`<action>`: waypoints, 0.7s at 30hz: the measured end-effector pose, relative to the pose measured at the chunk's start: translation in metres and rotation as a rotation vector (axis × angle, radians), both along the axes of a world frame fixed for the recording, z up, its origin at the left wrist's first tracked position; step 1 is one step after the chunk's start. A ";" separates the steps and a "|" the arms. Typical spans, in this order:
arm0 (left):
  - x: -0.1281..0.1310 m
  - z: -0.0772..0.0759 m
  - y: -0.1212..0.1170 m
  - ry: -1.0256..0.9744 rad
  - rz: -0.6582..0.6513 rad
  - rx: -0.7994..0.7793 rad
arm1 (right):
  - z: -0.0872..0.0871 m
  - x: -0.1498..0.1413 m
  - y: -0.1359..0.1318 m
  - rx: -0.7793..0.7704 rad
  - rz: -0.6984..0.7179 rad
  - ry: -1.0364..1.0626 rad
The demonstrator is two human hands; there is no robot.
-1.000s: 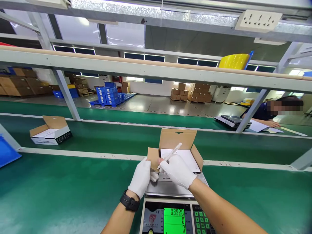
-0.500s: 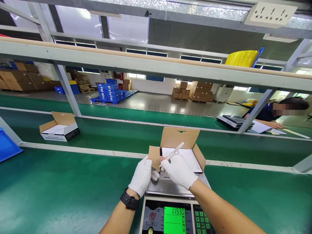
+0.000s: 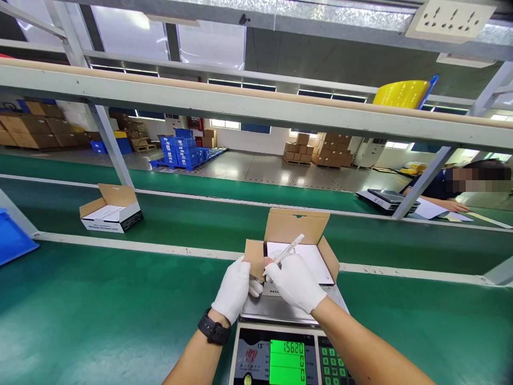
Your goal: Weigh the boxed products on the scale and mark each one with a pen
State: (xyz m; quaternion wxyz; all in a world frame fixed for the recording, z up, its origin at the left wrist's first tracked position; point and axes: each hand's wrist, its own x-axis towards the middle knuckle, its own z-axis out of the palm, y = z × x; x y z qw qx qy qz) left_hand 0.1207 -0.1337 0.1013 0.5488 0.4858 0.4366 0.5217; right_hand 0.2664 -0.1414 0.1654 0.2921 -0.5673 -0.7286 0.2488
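Observation:
An open carton (image 3: pixel 296 224) with its lid raised rests on the steel pan of a digital scale (image 3: pixel 276 310). White packing or paper covers its inside. My left hand (image 3: pixel 233 286), in a white glove, pinches the carton's left side flap (image 3: pixel 254 256). In my gloved right hand (image 3: pixel 296 283) is a white pen (image 3: pixel 289 248), its lower end close to that flap; the tip is hard to make out. Below the carton, the scale's green display (image 3: pixel 287 362) is lit and reads 1.5620 on its top line.
A second open carton (image 3: pixel 110 214) sits on the green belt at the left. A blue bin (image 3: pixel 14 238) stands at the left edge. Metal posts and a shelf beam (image 3: pixel 256 104) cross in front. Far right, another person's hand (image 3: pixel 455 206) rests near papers and a black device (image 3: pixel 387 198).
The second carton has shifted right along the belt. The scale's top reading has risen from 1.1530 to 1.5620. My hands stay nearly where they were.

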 end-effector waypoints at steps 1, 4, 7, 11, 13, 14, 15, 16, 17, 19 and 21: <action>0.000 0.000 0.000 0.000 -0.001 0.004 | 0.000 0.000 0.000 -0.001 0.002 0.017; 0.000 0.001 -0.001 -0.011 -0.004 0.017 | 0.000 0.001 -0.002 -0.015 0.017 0.052; 0.001 0.002 -0.002 -0.027 0.000 0.013 | 0.001 0.001 -0.003 -0.014 0.030 0.037; 0.001 0.004 -0.002 -0.029 0.002 0.015 | -0.001 0.000 -0.001 0.012 0.056 0.041; 0.001 0.004 -0.003 -0.022 0.002 0.021 | -0.003 0.001 0.000 0.024 0.072 0.063; 0.001 0.004 -0.003 -0.020 0.000 0.022 | -0.004 0.001 0.000 0.026 0.075 0.073; 0.001 0.004 -0.003 -0.018 -0.001 0.024 | -0.006 0.001 0.000 0.027 0.074 0.080; 0.000 0.003 -0.003 -0.015 -0.004 0.025 | -0.007 0.002 0.000 0.027 0.068 0.091; 0.000 0.003 -0.003 -0.010 -0.005 0.024 | -0.008 0.002 0.000 0.025 0.061 0.108; 0.000 0.002 -0.002 0.000 -0.006 0.022 | -0.010 0.003 0.000 0.028 0.052 0.162; 0.000 0.001 0.000 0.002 -0.008 0.022 | -0.011 0.003 0.001 0.045 0.057 0.215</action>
